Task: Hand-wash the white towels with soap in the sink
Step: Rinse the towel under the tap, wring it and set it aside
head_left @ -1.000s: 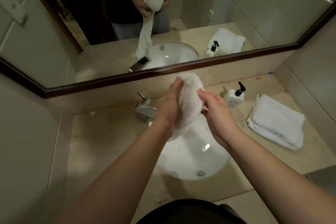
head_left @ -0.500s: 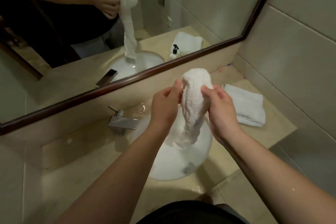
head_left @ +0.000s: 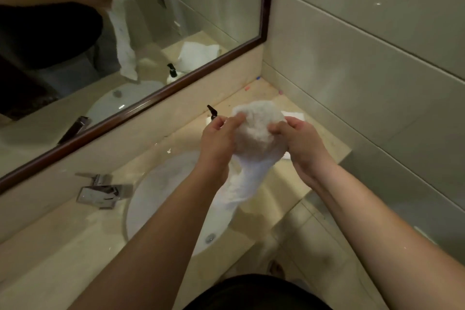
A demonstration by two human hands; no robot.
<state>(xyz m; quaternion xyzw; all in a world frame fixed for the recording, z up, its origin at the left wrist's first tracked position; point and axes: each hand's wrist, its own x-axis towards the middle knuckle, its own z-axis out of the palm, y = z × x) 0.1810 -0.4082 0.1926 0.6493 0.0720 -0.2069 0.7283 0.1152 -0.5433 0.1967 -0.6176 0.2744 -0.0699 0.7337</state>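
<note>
towel (head_left: 256,131) shifted right | bunched between left hand (head_left: 217,139) and right hand (head_left: 300,145) | both gripping it

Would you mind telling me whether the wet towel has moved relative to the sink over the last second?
Yes. The towel has shifted right, from above the sink toward its right edge, its tail hanging there.
</note>
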